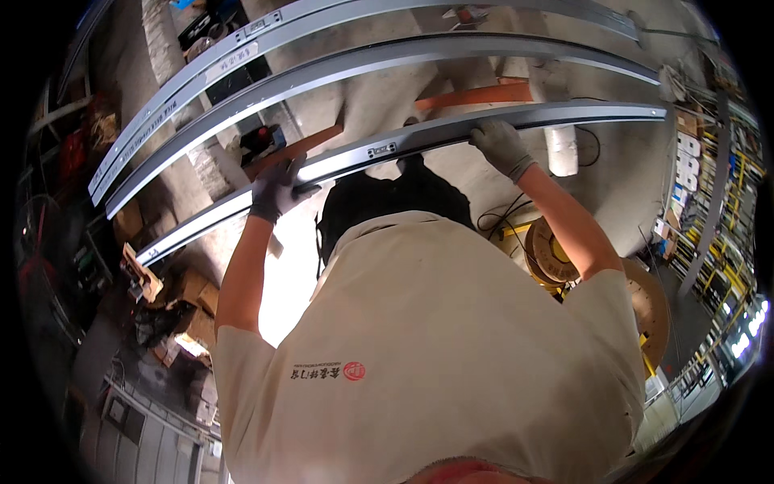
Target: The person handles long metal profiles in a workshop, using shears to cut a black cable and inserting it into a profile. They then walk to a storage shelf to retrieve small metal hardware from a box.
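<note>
A long grey metal profile (419,139) lies across in front of me, with a small slotted cut-out near its middle. My left hand (276,190), in a dark grey glove, grips it left of the cut-out, the thumb on the near side. Toward its right part, my right hand (500,150) holds the same profile in a lighter grey glove, fingers over the top. Part of the fingers of both hands is hidden. Beyond it, and apart from it, runs a second grey profile (387,58). Farther still is a third profile (314,22) with a pale label and a cut-out.
White-wrapped supports (562,153) and orange-red bars (476,96) sit under the profiles. Cardboard boxes (197,300) lie at the left. Round brown spools (552,250) and black cable (509,216) are near my right arm. Racks with yellow parts (730,210) stand at the far right.
</note>
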`<state>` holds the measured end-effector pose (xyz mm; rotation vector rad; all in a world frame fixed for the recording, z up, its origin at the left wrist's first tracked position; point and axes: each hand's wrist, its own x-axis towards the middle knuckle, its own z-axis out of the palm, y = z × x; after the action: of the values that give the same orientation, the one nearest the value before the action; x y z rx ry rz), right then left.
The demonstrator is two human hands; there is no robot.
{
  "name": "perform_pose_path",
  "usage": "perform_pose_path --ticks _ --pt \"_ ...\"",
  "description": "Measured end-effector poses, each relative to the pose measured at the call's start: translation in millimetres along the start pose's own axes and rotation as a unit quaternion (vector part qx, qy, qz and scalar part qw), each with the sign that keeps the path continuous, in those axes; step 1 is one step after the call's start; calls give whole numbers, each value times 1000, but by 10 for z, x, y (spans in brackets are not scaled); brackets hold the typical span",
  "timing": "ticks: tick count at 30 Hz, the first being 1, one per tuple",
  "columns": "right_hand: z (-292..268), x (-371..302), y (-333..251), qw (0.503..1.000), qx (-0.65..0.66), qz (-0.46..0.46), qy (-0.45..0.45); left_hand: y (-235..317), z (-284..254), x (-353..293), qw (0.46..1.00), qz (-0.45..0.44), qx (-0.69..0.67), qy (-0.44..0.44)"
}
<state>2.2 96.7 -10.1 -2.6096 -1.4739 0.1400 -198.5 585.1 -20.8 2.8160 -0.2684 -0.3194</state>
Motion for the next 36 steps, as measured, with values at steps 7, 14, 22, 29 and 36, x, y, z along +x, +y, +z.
perform_pose_path --ticks 7,14,22,29,36 --pt "41 98 -70 999 13 -37 -5 51 -19 42 1000 -20 12 -8" --pt "76 183 -222 999 -19 -25 12 131 -75 49 996 -66 11 -66" --pt "594 27 -300 991 19 122 43 8 393 205 992 36 -79 96" --pt "123 -576 -952 958 33 250 136 279 113 240 982 133 23 134" --pt "-196 -2725 -1981 712 140 672 148 1634 620 1249 961 207 -105 151"
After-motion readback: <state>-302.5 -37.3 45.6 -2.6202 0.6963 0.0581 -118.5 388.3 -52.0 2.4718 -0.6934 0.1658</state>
